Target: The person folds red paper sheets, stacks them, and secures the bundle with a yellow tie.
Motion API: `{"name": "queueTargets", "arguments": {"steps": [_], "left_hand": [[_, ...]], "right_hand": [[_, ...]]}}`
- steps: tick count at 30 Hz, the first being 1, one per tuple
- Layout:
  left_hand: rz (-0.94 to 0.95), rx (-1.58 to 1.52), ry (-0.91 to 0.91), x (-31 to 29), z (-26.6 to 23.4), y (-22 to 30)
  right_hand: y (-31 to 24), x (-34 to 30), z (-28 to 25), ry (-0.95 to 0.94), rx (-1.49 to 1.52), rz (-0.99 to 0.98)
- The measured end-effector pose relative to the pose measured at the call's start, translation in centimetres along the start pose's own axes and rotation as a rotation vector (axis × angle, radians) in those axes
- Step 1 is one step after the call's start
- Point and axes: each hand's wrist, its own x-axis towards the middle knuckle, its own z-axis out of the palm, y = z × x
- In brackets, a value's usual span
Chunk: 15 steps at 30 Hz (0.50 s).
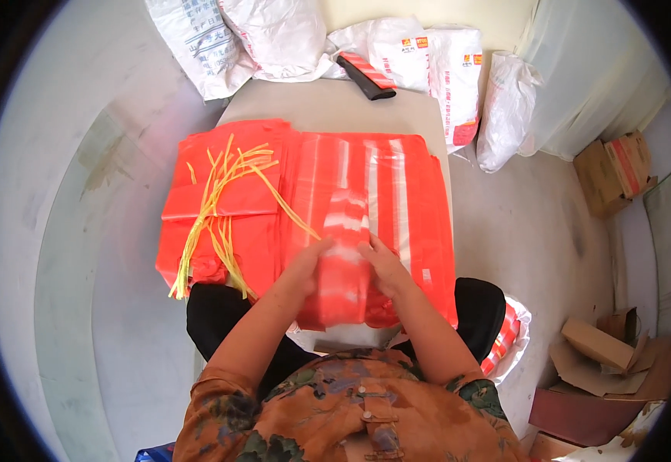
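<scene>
A folded bundle of red plastic bags with whitish stripes [342, 281] stands between my hands, its upper part blurred. My left hand [310, 263] grips its left side, and my right hand [386, 267] grips its right edge with the thumb on top. One yellow plastic strand runs from the pile of yellow strips [214, 202] to my left hand; whether my fingers pinch its end cannot be made out. Under the bundle lies a wide stack of red bags with clear stripes [420, 200]. The strips rest on plain red folded sheets [185, 206] at the left.
The pale table [274, 104] shows beyond the stack. A black and red-striped roll [368, 78] lies at its far edge. White woven sacks [274, 38] stand behind it. Cardboard boxes [616, 171] sit at the right, and a white sack of red bundles [514, 339] stands beside my right knee.
</scene>
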Motion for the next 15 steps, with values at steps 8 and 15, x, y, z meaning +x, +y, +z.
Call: {"name": "queueTargets", "arguments": {"steps": [8,15], "left_hand": [[-0.035,-0.081,0.042,-0.7,1.8,1.2],[-0.034,-0.061,0.035,1.0,1.1,0.8]], "right_hand": [[-2.0,-1.3,1.1,-0.139,0.274,0.170],[-4.9,-0.9,-3.0,0.005,-0.485,0.061]]}}
